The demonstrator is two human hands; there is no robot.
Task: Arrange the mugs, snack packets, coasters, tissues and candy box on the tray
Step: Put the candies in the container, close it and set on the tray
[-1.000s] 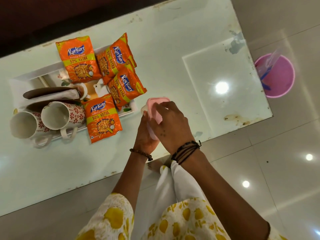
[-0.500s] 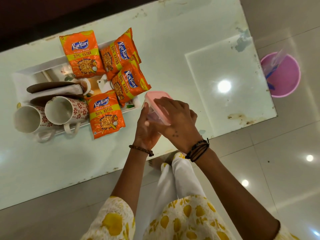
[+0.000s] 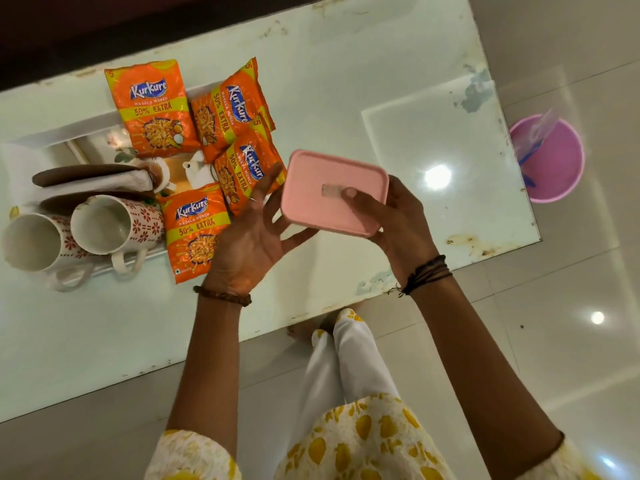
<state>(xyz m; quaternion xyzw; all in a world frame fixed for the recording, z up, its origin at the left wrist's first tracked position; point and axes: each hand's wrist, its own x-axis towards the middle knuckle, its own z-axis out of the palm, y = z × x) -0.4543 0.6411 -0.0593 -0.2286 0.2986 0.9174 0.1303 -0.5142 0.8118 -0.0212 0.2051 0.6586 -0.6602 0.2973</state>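
I hold a pink-lidded candy box [image 3: 332, 192] above the glass table, lid facing up. My right hand [image 3: 398, 220] grips its right end with the thumb on the lid. My left hand [image 3: 249, 237] holds its left edge, palm up and fingers spread. To the left lies a white tray [image 3: 69, 129]. Two red-flowered white mugs [image 3: 100, 225] [image 3: 31, 242] lie on their sides at its near edge. Brown coasters [image 3: 83, 173] and a folded white tissue [image 3: 104, 185] sit behind the mugs. Several orange snack packets [image 3: 156, 109] cover the tray's right half.
The glass table [image 3: 346, 81] ends at a near edge just beyond my wrists. A pink bucket [image 3: 554, 168] stands on the tiled floor to the right of the table. My legs in white trousers [image 3: 349, 358] are below the table edge.
The candy box has risen from the table and turned so its lid faces me. My hands have spread from covering it to gripping its two ends.
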